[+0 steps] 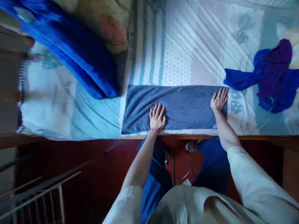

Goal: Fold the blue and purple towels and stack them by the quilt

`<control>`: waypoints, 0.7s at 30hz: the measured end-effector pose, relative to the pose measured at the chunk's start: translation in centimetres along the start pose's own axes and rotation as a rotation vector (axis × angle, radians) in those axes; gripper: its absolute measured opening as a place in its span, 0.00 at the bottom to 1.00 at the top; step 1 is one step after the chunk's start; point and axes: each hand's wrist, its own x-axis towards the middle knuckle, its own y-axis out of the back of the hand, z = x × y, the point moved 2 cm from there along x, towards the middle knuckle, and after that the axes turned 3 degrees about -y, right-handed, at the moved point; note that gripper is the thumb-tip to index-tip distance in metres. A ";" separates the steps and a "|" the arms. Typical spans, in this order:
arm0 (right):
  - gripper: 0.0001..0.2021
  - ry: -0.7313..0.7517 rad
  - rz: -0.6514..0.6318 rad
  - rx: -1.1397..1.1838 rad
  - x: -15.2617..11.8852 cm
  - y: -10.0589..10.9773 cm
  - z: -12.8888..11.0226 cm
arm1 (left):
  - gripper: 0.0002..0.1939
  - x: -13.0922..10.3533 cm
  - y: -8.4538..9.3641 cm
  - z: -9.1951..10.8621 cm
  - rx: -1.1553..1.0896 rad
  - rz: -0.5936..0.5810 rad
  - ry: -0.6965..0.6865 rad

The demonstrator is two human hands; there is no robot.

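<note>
A grey-blue towel (187, 104) lies as a long flat strip along the front edge of the bed, with creases running slantwise across its left part. My left hand (158, 118) rests palm down on it, left of its middle, fingers spread. Near the towel's right end, my right hand (219, 99) also lies flat with its fingers apart. Neither hand grips the cloth.
The patterned bedsheet (177, 59) spreads beneath. Blue folded fabric (84, 59) lies at the upper left beside a yellowish cloth (109, 21). Crumpled blue and purple clothing (273, 74) sits at the right. A metal rack (44, 196) stands at the lower left.
</note>
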 end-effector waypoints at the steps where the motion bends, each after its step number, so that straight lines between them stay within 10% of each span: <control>1: 0.31 0.010 0.019 0.006 0.2 -0.3 0.2 | 0.28 0.2 0.5 -0.2 -0.025 -0.032 -0.017; 5: 0.31 0.049 0.079 0.021 0.7 -1.6 1.0 | 0.24 3.5 4.5 -3.1 -0.080 -0.070 -0.088; 10: 0.32 0.069 0.082 0.012 0.9 -2.1 1.3 | 0.22 13.5 10.9 -12.1 0.052 0.010 -0.090; 15: 0.32 0.076 0.101 -0.006 0.9 -2.2 1.4 | 0.21 18.9 11.6 -17.5 0.117 -0.362 -0.169; 21: 0.32 0.092 0.126 0.027 1.0 -2.5 1.6 | 0.15 20.0 11.3 -17.7 0.159 -0.584 -0.183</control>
